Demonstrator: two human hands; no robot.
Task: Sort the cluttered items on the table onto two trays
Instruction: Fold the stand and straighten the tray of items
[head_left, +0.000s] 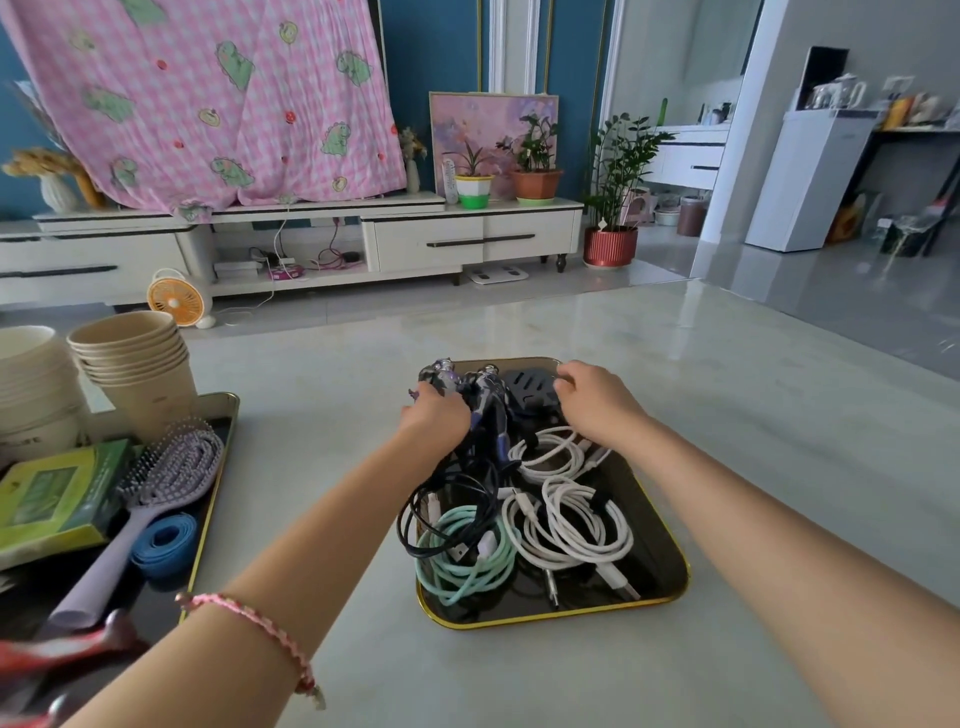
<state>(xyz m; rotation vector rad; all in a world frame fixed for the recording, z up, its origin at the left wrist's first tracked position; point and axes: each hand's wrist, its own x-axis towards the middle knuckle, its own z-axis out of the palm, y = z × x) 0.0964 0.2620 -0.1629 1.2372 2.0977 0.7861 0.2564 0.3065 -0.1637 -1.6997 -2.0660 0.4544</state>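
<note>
A black gold-rimmed tray (670, 558) lies in front of me, filled with coiled cables: white ones (571, 525), a mint one (467, 566) and a black one (447, 499). At its far end are purple-patterned gadgets (488, 389) and a black slotted piece (530, 387). My left hand (436, 418) is closed around the purple gadgets. My right hand (597, 400) rests curled at the tray's far right corner, beside the black piece; what it grips is hidden. A second tray (221, 447) at the left holds a lilac hairbrush (156, 483), a blue roll (166, 543), a green box (57, 493) and paper cups (140, 364).
White paper bowls (31, 379) stand stacked at the far left. Something red and blurred (62, 649) lies at the bottom left. The pale marble table (727, 415) stretches right and beyond the trays. A TV cabinet, plants and a small fan are across the room.
</note>
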